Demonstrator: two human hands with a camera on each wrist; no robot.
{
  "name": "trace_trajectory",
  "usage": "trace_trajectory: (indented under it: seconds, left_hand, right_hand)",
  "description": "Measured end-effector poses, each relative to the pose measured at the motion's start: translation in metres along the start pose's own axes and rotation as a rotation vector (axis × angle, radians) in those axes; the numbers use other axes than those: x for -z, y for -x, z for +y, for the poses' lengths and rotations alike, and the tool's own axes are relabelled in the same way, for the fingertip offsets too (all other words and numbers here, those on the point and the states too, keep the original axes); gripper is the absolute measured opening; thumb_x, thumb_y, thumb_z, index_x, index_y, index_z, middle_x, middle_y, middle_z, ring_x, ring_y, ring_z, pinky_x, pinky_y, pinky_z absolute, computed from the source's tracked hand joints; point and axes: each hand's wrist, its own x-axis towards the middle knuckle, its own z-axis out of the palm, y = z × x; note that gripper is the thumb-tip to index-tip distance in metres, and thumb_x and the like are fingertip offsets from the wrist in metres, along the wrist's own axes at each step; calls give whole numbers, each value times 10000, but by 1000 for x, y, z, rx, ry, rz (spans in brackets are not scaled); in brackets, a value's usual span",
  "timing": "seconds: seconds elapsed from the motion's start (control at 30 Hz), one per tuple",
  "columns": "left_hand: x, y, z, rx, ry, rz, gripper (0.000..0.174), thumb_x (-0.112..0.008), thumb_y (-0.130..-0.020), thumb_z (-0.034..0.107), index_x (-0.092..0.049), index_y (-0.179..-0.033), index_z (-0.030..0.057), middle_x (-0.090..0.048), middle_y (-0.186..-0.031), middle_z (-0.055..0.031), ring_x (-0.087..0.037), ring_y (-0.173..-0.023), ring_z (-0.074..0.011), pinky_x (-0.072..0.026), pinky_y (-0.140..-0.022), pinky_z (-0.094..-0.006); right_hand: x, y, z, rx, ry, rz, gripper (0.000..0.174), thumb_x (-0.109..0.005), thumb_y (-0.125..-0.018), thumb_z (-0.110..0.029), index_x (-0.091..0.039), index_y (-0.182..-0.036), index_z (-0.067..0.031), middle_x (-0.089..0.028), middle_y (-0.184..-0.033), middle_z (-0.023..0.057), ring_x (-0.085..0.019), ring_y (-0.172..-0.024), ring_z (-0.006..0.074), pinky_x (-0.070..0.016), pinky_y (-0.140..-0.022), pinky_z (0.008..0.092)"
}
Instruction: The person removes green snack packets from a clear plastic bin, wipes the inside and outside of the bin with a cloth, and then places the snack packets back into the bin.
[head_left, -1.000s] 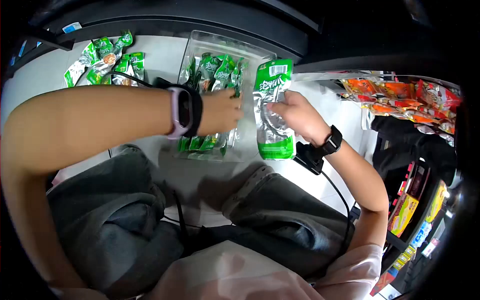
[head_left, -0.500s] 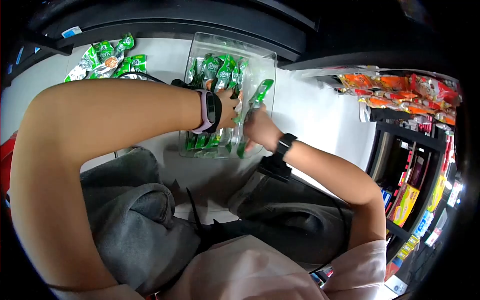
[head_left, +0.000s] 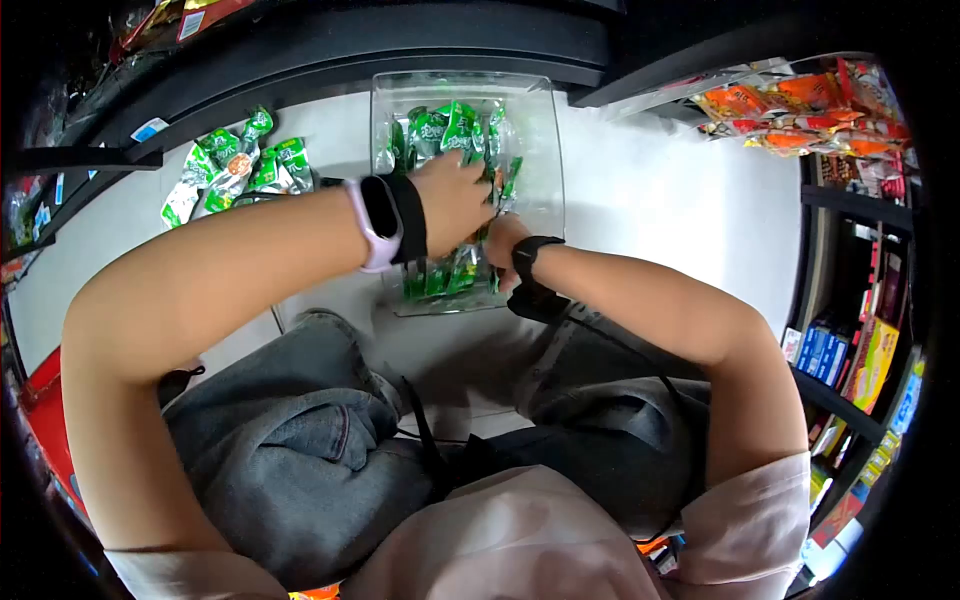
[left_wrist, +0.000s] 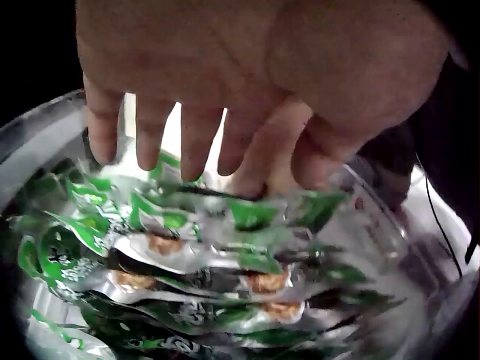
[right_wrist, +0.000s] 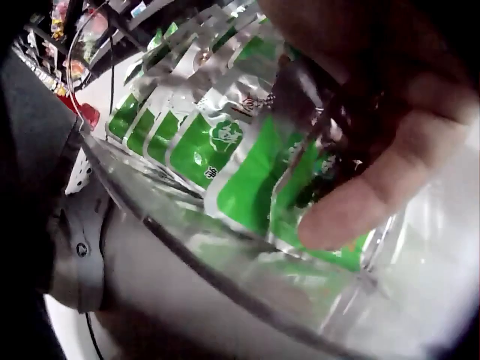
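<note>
A clear plastic bin (head_left: 545, 110) holds a row of green and silver packets (head_left: 440, 125), standing on edge. My left hand (head_left: 452, 200) is over the row with its fingers spread and extended; in the left wrist view the fingertips of this hand (left_wrist: 247, 67) touch the packets' upper edges (left_wrist: 247, 214). Inside the bin's right side, my right hand (head_left: 505, 240) holds a packet at the end of the row. The right wrist view shows a finger of the right hand (right_wrist: 375, 180) lying along that green packet (right_wrist: 289, 210), against the others.
More green packets (head_left: 225, 165) lie on the white floor (head_left: 660, 190) left of the bin. A black shelf edge (head_left: 450, 40) runs behind it. Shelves with orange and red packets (head_left: 810, 100) stand at the right. My knees flank the floor before the bin.
My right hand has moved left with its packet, from beside the bin to inside it against the row. The left hand has shifted slightly over the packets.
</note>
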Motion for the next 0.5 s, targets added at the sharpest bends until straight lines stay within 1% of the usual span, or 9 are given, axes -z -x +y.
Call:
trace_trajectory:
  seconds: [0.07, 0.1, 0.13, 0.17, 0.2, 0.23, 0.27, 0.33, 0.5]
  left_hand:
    - [22, 19, -16, 129, 163, 174, 274, -573, -752, 203, -573, -997, 82, -567, -1040, -102, -508, -1023, -244, -423, -813, -384]
    - [28, 35, -29, 177, 218, 332, 230, -564, -749, 174, -577, -940, 46, -599, -927, -127, -570, -915, -240, -460, -747, -366]
    - [33, 51, -42, 194, 262, 518, 196, -553, -761, 146, -571, -912, 23, -596, -853, -138, -584, -804, -233, -465, -681, -347]
    - [32, 68, -55, 215, 298, 701, 164, -542, -773, 117, -565, -885, 0, -593, -779, -148, -597, -694, -226, -470, -614, -329]
    - [26, 83, -65, 317, 368, 749, 138, -535, -783, 99, -560, -860, -13, -589, -737, -140, -584, -632, -210, -454, -568, -308]
    - [19, 100, -74, 419, 432, 802, 117, -528, -793, 81, -554, -835, -25, -585, -695, -131, -572, -571, -194, -437, -522, -288]
    - [5, 114, -81, 508, 492, 831, 95, -512, -807, 61, -551, -816, -26, -578, -651, -117, -554, -539, -171, -416, -505, -265]
    - [-34, 137, -88, 766, 544, 751, 112, -538, -778, 105, -572, -797, 0, -591, -649, -117, -560, -541, -192, -426, -517, -293]
    - [-127, 184, -101, 1095, 533, 294, 160, -599, -686, 168, -605, -784, 42, -626, -703, -119, -617, -677, -264, -476, -624, -348]
  right_hand:
    - [-15, -1, -4, -30, -28, 175, 529, -708, -517, -595, -671, -714, -107, -640, -694, 63, -618, -649, 268, -479, -623, 396]
    - [-8, 19, -4, 86, -57, 228, 441, -728, -566, -493, -652, -678, -74, -630, -654, 79, -615, -599, 279, -488, -593, 377]
    - [0, 29, -5, 122, -191, 25, 175, -634, -744, -220, -654, -817, -62, -634, -765, 67, -609, -746, 241, -472, -640, 396]
    - [-34, 19, 1, 200, -364, 262, 222, -696, -704, -259, -640, -778, -58, -611, -743, 70, -586, -752, 231, -475, -636, 375]
    - [-84, -4, 4, 158, -1266, 398, 253, -635, -776, -246, -608, -879, -16, -602, -842, 98, -570, -806, 222, -472, -680, 382]
    - [-1, 57, -25, -371, -1786, 105, 325, -545, -829, -213, -517, -1024, 46, -563, -980, 144, -561, -854, 236, -461, -744, 400]
    - [6, 67, -21, -267, -1663, 1, 529, -471, -832, -160, -286, -1265, 80, -482, -1147, 211, -525, -970, 267, -430, -842, 404]
    - [27, 98, -26, -352, -1653, 33, 815, -480, -800, -126, 88, -1371, 5, -376, -1273, 271, -433, -1111, 299, -359, -949, 356]
    - [24, 124, -9, -172, -1731, 241, 609, -513, -792, -118, -240, -1323, 4, -402, -1274, 203, -466, -1063, 240, -380, -888, 335]
